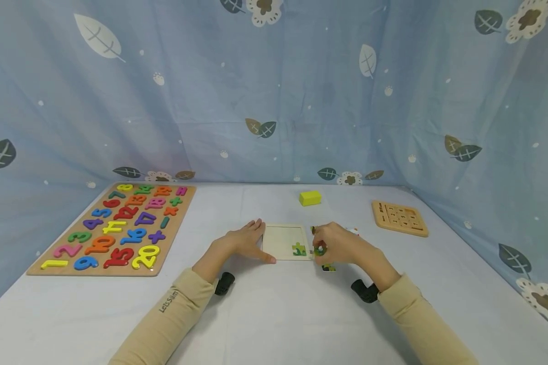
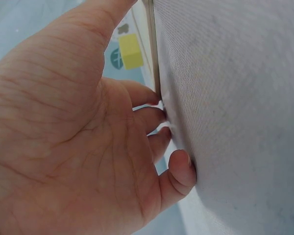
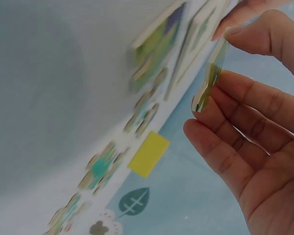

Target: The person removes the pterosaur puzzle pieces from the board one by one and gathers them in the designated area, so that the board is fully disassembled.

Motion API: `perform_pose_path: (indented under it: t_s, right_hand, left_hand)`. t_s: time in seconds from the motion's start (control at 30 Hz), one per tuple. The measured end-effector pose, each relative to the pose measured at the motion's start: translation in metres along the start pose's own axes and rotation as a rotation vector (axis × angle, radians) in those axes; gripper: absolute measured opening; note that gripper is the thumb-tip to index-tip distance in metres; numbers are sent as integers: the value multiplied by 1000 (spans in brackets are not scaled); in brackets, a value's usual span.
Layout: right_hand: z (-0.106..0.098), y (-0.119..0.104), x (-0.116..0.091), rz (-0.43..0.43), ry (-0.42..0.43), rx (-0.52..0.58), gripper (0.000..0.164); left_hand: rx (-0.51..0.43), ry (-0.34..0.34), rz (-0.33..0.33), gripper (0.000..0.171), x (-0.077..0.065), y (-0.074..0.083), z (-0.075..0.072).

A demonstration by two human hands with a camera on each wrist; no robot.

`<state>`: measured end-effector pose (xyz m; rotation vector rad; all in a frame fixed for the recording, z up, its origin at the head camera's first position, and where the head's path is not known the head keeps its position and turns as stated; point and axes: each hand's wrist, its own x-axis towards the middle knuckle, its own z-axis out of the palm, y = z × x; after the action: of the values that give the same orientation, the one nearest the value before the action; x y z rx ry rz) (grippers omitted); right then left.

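In the head view my left hand [image 1: 246, 241] lies at the left edge of a shallow square wooden puzzle tray [image 1: 277, 238], fingers fairly straight and thumb at the near corner. A green jigsaw piece [image 1: 299, 249] sits in the tray's near right corner. Just right of the tray, my right hand [image 1: 342, 245] pinches another puzzle piece [image 3: 213, 73] between thumb and fingertips, held above the table. Loose pieces lie around that hand, such as a green and black one [image 1: 329, 267] and a teal one [image 3: 102, 169]. My right hand partly hides them in the head view.
A yellow block [image 1: 310, 198] stands behind the tray. At the left lies a large wooden board [image 1: 185, 199] with coloured numbers and signs; at the right back, a small wooden number board [image 1: 406, 231]. A blue patterned curtain [image 1: 297, 101] hangs behind the white-covered table.
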<state>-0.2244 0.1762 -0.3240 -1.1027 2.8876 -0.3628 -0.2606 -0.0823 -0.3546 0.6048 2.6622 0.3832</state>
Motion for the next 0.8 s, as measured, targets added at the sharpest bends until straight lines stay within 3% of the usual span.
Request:
perform_pose_path:
  t_s: [0.3, 0.8]
  right_hand:
    - [2, 15, -16, -1, 14, -20, 6]
    - [3, 32, -42, 41, 25, -56, 12]
  left_hand:
    - [-3, -6, -5, 109, 0, 1, 0]
    - [-2, -4, -7, 110, 2, 1, 1]
